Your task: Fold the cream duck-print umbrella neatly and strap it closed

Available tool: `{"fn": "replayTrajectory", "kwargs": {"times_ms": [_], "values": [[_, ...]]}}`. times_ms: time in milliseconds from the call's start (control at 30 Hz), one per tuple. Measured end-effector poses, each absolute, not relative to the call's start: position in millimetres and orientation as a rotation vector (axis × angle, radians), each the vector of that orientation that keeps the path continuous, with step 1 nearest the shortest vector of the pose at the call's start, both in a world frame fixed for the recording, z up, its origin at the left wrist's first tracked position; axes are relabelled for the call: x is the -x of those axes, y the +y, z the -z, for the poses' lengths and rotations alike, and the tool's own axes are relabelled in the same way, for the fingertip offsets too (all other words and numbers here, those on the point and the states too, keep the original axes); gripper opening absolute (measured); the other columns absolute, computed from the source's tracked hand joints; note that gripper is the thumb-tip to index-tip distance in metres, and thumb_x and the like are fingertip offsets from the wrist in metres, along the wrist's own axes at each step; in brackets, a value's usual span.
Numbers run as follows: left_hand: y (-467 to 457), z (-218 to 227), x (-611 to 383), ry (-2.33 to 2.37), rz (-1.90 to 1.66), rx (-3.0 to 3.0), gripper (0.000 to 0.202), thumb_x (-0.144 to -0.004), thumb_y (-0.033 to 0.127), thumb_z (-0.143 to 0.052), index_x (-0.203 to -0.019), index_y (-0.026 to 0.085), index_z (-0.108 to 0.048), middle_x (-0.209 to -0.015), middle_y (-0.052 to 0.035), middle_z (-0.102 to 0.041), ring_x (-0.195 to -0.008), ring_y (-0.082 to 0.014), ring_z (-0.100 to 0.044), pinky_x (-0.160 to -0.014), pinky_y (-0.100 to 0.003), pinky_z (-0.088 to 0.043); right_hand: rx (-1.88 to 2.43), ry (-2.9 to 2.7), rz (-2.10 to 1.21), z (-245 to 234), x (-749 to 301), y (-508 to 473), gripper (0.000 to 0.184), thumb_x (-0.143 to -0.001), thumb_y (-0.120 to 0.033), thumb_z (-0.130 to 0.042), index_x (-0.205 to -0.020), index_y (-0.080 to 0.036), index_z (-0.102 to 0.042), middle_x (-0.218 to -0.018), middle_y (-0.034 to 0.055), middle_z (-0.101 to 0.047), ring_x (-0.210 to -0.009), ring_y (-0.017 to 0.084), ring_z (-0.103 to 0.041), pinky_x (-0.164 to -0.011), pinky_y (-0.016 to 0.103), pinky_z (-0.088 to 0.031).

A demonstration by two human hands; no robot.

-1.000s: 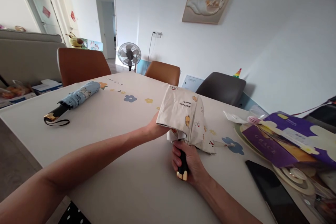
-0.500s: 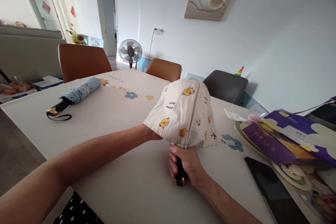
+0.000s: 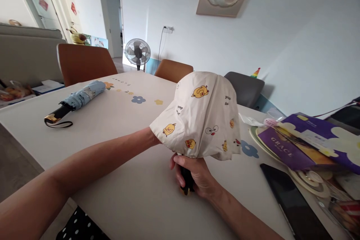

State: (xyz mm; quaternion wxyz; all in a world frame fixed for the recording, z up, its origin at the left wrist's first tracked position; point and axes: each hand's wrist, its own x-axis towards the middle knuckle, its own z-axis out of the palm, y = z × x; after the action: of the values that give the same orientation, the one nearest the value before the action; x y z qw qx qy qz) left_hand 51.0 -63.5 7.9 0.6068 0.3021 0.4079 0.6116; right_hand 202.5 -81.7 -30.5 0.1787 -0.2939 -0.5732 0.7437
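Observation:
A cream folding umbrella printed with yellow ducks stands over the white table, its canopy partly spread like a dome. My right hand is wrapped round its black handle with the gold tip, just under the canopy. My left hand reaches under the canopy's left edge; only the wrist shows, the fingers are hidden by the fabric. A second umbrella, light blue and folded, lies at the table's far left with its black handle and strap toward me.
A black phone lies at the near right. A purple flowered box rests on plates at the right edge. Two brown chairs and a grey chair stand behind the table. A fan stands by the far wall.
The cream canopy has risen and spread from a loose folded bundle into a rounded dome. My right hand stayed on the handle; my left hand went further under the fabric.

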Motion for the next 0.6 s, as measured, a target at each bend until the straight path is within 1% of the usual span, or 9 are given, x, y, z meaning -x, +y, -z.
{"fn": "replayTrajectory", "kwargs": {"times_ms": [33, 100, 167, 300, 367, 467, 500, 533, 600], "values": [[-60.5, -5.7, -48.0, 0.906, -1.408, -0.698, 0.028, -0.087, 0.038, -0.045, -0.088, 0.014, -0.06, -0.071, -0.0026, -0.061, -0.065, -0.0133, -0.055, -0.066, -0.03, -0.047, 0.842, -1.614, -2.068, 32.8, -201.6, -82.8, 0.027, -0.073, -0.036, -0.056, -0.055, -0.015, -0.055, -0.032, -0.0043, -0.043, -0.028, 0.007, -0.037, -0.035, 0.02, -0.032], [-53.4, 0.2, -40.1, 0.84, -1.379, -0.682, 0.023, -0.085, 0.032, -0.05, -0.09, 0.013, -0.061, -0.072, -0.0034, -0.062, -0.064, -0.0136, -0.055, -0.065, -0.03, -0.046, 0.874, -1.565, -1.987, 37.4, -199.0, -82.7, 0.033, -0.073, -0.037, -0.057, -0.048, -0.017, -0.048, -0.032, -0.0047, -0.04, -0.028, 0.008, -0.037, -0.034, 0.021, -0.033], [-45.2, 6.8, -29.9, 0.797, -1.376, -0.66, 0.025, -0.085, 0.034, -0.05, -0.09, 0.013, -0.062, -0.073, -0.0043, -0.063, -0.064, -0.0146, -0.055, -0.063, -0.03, -0.046, 0.897, -1.485, -1.904, 40.1, -196.7, -78.9, 0.035, -0.072, -0.036, -0.059, -0.045, -0.018, -0.044, -0.033, -0.0053, -0.039, -0.029, 0.008, -0.039, -0.035, 0.021, -0.034], [-28.0, 19.7, -6.5, 0.713, -1.397, -0.672, 0.029, -0.084, 0.04, -0.049, -0.096, 0.017, -0.063, -0.087, -0.0054, -0.067, -0.08, -0.0189, -0.06, -0.072, -0.032, -0.047, 1.014, -1.335, -1.887, 38.1, -197.6, -64.1, 0.035, -0.071, -0.036, -0.06, -0.046, -0.018, -0.045, -0.038, -0.0042, -0.041, -0.034, 0.01, -0.045, -0.039, 0.024, -0.041], [-21.1, 24.8, 4.7, 0.73, -1.367, -0.657, 0.035, -0.08, 0.047, -0.052, -0.096, 0.017, -0.063, -0.088, -0.0063, -0.068, -0.083, -0.0204, -0.061, -0.073, -0.032, -0.048, 1.05, -1.272, -1.968, 35.9, -200.5, -56.6, 0.032, -0.072, -0.035, -0.06, -0.049, -0.017, -0.046, -0.042, -0.0042, -0.043, -0.035, 0.009, -0.044, -0.04, 0.026, -0.044], [-15.3, 28.8, 16.7, 0.858, -1.274, -0.607, 0.055, -0.074, 0.064, -0.048, -0.09, 0.014, -0.064, -0.083, -0.0096, -0.068, -0.081, -0.0224, -0.063, -0.072, -0.031, -0.048, 1.023, -1.175, -2.072, 34.8, -204.4, -49.1, 0.027, -0.073, -0.033, -0.061, -0.056, -0.017, -0.047, -0.049, -0.0056, -0.043, -0.036, 0.007, -0.039, -0.043, 0.027, -0.047], [-14.6, 29.0, 18.5, 0.93, -1.246, -0.623, 0.056, -0.073, 0.065, -0.048, -0.087, 0.014, -0.064, -0.081, -0.0105, -0.068, -0.08, -0.0225, -0.063, -0.071, -0.031, -0.048, 1.02, -1.155, -2.087, 34.9, -205.1, -47.7, 0.026, -0.074, -0.033, -0.061, -0.058, -0.017, -0.048, -0.051, -0.0058, -0.043, -0.036, 0.006, -0.039, -0.043, 0.026, -0.047], [-14.4, 28.7, 19.0, 1.016, -1.23, -0.658, 0.051, -0.072, 0.062, -0.053, -0.085, 0.013, -0.064, -0.08, -0.0107, -0.067, -0.078, -0.0219, -0.063, -0.069, -0.03, -0.049, 1.023, -1.141, -2.095, 35.1, -205.5, -46.9, 0.026, -0.074, -0.033, -0.062, -0.059, -0.017, -0.048, -0.051, -0.0058, -0.043, -0.036, 0.006, -0.039, -0.042, 0.025, -0.047], [-14.8, 27.4, 16.2, 1.183, -1.229, -0.742, 0.034, -0.069, 0.045, -0.064, -0.082, 0.013, -0.062, -0.078, -0.0092, -0.066, -0.072, -0.0193, -0.062, -0.065, -0.028, -0.048, 1.039, -1.109, -2.094, 35.3, -205.5, -46.3, 0.024, -0.073, -0.033, -0.063, -0.061, -0.017, -0.051, -0.053, -0.0052, -0.045, -0.038, 0.006, -0.042, -0.043, 0.025, -0.048]]}}
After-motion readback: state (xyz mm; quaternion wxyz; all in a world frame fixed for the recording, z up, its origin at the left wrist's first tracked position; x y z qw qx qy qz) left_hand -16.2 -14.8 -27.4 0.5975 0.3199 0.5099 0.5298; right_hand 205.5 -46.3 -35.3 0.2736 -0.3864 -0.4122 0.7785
